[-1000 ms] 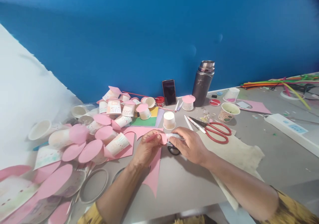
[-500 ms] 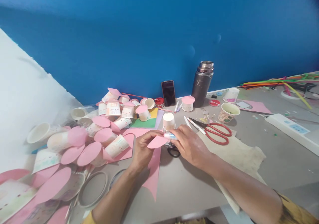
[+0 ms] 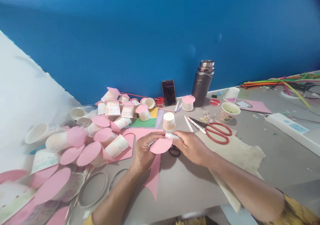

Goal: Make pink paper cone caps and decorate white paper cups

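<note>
In the head view my left hand (image 3: 145, 148) pinches the edge of a pink paper disc (image 3: 161, 146) in front of me. My right hand (image 3: 193, 147) grips a small white glue stick (image 3: 173, 136), its end lying over the disc's far edge. Just beyond both hands a plain paper cup (image 3: 169, 121) stands upside down. Black scissor handles (image 3: 174, 151) show partly under my right hand. Left of my hands lies a heap of paper cups with pink discs attached, such as one decorated cup (image 3: 113, 108).
Red-handled scissors (image 3: 218, 131) and markers (image 3: 189, 124) lie to the right on a cream cloth (image 3: 240, 158). A dark flask (image 3: 202, 84) and a phone (image 3: 169, 93) stand by the blue wall. A power strip (image 3: 297, 128) is far right; tape rolls (image 3: 93, 189) lie front left.
The pink disc has turned so more of its face shows. The glue stick has shifted slightly along its far edge, and my right hand has moved slightly right.
</note>
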`<state>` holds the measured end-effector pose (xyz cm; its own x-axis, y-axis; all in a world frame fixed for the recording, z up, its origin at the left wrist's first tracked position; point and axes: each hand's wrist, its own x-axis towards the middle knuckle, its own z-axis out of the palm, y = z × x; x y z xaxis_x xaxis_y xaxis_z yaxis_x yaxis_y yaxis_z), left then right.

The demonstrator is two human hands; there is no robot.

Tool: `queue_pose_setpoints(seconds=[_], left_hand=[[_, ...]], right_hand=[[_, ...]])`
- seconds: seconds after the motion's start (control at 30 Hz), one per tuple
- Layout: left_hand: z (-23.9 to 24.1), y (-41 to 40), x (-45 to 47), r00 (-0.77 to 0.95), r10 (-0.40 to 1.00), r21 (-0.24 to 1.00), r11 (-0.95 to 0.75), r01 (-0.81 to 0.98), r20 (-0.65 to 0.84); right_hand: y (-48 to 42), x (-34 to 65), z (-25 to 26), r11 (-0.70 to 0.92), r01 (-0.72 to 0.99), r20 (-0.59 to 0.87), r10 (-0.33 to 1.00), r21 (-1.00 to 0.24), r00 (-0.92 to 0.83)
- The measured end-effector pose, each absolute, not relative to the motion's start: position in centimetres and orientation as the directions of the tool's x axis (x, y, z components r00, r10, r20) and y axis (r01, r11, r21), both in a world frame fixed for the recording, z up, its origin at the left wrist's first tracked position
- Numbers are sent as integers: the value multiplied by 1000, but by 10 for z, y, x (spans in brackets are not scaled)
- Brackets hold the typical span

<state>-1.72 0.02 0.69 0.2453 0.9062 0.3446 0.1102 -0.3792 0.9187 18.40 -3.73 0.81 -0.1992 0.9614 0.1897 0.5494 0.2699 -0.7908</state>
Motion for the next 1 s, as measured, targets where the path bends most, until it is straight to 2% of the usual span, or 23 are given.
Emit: queue_pose_setpoints(seconds=[0.17,0.3,0.4,0.6,0.73,0.87,1.0], left_hand=[[7,3,-21,325,865,883,-446,145,384],[7,4,-22,338,857,870,-462,170,389],[6,4,-21,344,845,847,-493,201,410],[-3,5,-21,349,783,755,-607,247,516],[-11,6,-22,375,686,637,-724,265,623],[-15,6,-24,397,623,547,-782,297,674],[-18,7,-25,398,624,544,-781,306,672]], right_hand=[[-32,195,11,163,281,74,950,-946,-303],[-30,197,11,50,173,-4,954,-984,-298],[-31,194,11,80,210,25,967,-974,-255],[-37,187,14,155,386,77,975,-909,-208],[-39,185,15,134,514,65,986,-847,-151],[-37,185,16,131,526,61,987,-840,-150],[-35,186,14,145,523,82,986,-840,-143]])
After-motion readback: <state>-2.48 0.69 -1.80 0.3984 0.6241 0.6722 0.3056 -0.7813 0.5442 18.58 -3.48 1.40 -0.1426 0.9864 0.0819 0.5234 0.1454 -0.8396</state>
